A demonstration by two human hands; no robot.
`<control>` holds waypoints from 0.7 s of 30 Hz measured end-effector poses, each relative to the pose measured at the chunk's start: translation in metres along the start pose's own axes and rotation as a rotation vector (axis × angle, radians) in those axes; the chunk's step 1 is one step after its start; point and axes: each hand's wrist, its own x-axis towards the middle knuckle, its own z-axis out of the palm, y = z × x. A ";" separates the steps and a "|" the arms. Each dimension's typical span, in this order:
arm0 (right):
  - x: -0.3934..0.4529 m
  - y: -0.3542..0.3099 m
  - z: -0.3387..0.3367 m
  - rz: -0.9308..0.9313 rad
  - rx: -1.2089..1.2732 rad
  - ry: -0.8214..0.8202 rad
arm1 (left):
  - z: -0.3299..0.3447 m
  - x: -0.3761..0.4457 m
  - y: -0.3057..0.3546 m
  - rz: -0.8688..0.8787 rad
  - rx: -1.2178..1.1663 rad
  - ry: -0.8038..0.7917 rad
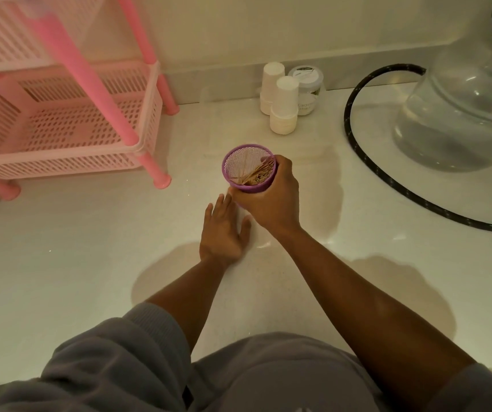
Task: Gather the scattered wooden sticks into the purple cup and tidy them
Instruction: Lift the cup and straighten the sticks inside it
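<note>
A purple mesh cup (236,162) is tilted toward me near the middle of the white floor. A bundle of thin wooden sticks (258,173) lies inside it, leaning against its right wall. My right hand (271,200) wraps around the cup's right side and grips it. My left hand (224,230) lies flat on the floor just below the cup, fingers spread and pointing at its base, with nothing in it. No loose sticks show on the floor.
A pink plastic rack (69,114) stands at the left. Two stacks of white paper cups (281,105) and a small jar (308,90) sit by the wall. A black hose (366,162) curves round a clear water bottle (461,114) at the right.
</note>
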 end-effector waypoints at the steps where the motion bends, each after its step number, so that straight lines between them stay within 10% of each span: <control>1: -0.001 -0.002 -0.001 -0.018 0.018 0.032 | 0.000 0.001 0.000 -0.006 0.005 -0.005; 15: 0.001 -0.012 -0.003 -0.089 0.172 0.187 | 0.001 0.001 -0.001 -0.020 0.065 -0.017; 21: 0.000 0.001 -0.005 0.025 0.034 0.018 | -0.001 0.000 0.002 -0.003 0.013 0.001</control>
